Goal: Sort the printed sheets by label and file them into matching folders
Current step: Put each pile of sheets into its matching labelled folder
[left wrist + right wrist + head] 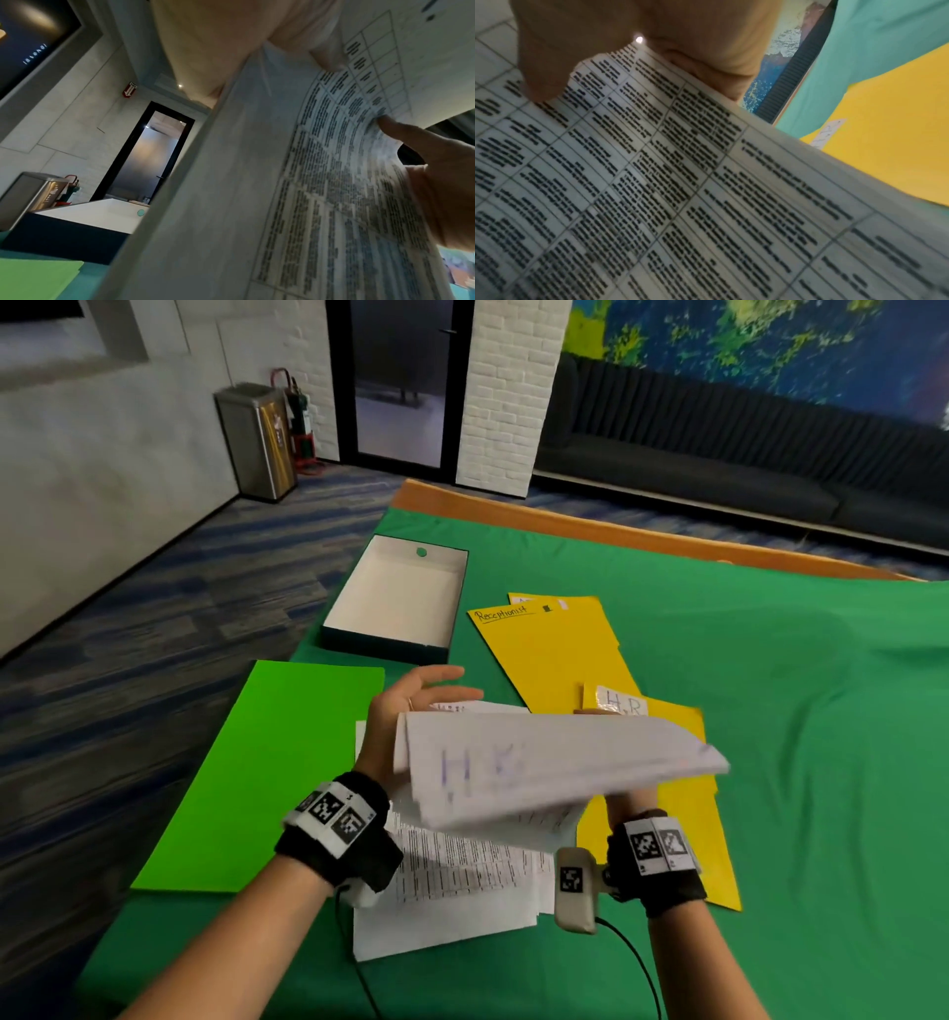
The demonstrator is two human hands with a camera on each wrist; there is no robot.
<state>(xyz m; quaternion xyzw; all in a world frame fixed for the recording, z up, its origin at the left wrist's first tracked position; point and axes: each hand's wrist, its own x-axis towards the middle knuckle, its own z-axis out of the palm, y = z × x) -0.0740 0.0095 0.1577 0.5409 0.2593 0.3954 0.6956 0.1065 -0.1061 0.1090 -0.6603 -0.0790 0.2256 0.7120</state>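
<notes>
On the green-clothed table (770,660) the yellow card folder tagged "H.R" (683,814) lies just right of and partly under the lifted white bundle of printed sheets marked "H.R" (539,767), its long side running away from the person. The right hand (629,801) is the nearer, its grip pinching the bundle's near right edge from below; the left hand (411,701), fingers straight, rests against the bundle's left edge. The filing move probably goes rightward.
</notes>
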